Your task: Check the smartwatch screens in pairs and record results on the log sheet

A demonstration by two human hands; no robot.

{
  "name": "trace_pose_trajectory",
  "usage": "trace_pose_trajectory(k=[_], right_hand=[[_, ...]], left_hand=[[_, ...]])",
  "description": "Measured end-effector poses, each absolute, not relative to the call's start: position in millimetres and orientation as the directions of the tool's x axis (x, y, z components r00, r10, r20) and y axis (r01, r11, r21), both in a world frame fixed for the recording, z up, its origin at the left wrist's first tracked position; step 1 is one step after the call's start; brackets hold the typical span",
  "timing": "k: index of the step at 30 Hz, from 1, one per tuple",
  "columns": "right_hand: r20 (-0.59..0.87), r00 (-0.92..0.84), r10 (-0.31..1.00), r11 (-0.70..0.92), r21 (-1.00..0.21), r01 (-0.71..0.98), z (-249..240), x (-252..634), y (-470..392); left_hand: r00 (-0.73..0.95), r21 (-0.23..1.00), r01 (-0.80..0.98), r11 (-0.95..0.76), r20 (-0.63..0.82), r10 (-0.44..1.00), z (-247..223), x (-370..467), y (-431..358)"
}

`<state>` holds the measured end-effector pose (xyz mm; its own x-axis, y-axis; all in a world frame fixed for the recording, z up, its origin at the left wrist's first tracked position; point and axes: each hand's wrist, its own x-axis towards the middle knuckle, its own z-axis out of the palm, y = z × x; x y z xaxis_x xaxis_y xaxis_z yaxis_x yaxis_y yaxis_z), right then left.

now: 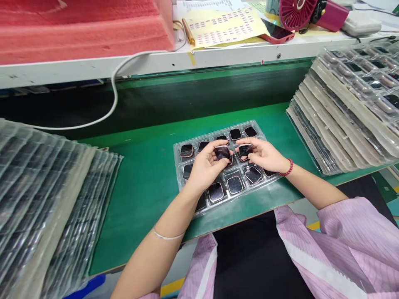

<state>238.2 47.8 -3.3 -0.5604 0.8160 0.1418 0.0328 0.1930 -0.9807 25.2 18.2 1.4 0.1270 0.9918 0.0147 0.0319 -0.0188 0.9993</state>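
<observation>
A clear plastic tray (195,211) with several smartwatch bodies in its pockets lies on the green mat. Above its middle, my left hand (209,161) grips one smartwatch (222,152) between thumb and fingers, dark screen up. Close on its right, my right hand (264,154) pinches a second smartwatch (245,150) with faint marks showing on its screen. The two held watches are near each other but apart. One watch (253,175) below my right hand sits crooked in its pocket. My hands and forearms cover part of the tray.
Stacked trays stand at the left (62,207) and another tall tray stack (339,120) at the right. On the white shelf (224,50) are red foam (84,31), papers, a phone (277,32) and a small fan (297,12). A white cable (115,91) hangs down from it.
</observation>
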Motion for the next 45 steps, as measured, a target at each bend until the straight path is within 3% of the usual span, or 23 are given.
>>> trace_pose_trajectory(k=[24, 31, 34, 45], right_hand=[[0.222, -0.528, 0.82, 0.296, -0.953, 0.059, -5, 237, 48], [0.022, -0.574, 0.818, 0.042, -0.999, 0.021, -1, 241, 53], [0.013, -0.604, 0.797, -0.02, -0.999, -0.049, -2, 243, 57], [0.185, -0.63, 0.754, 0.26, -0.965, 0.028, 11, 245, 51]], left_hand=[[0.131, 0.999, 0.041, -0.022, 0.016, 0.991, 1, 25, 18], [0.146, 0.999, -0.026, 0.019, -0.015, 0.989, 1, 22, 21], [0.188, 0.997, -0.069, 0.027, -0.013, 0.982, 0, 22, 21], [0.239, 0.993, -0.058, -0.099, 0.11, 0.965, -7, 19, 21]])
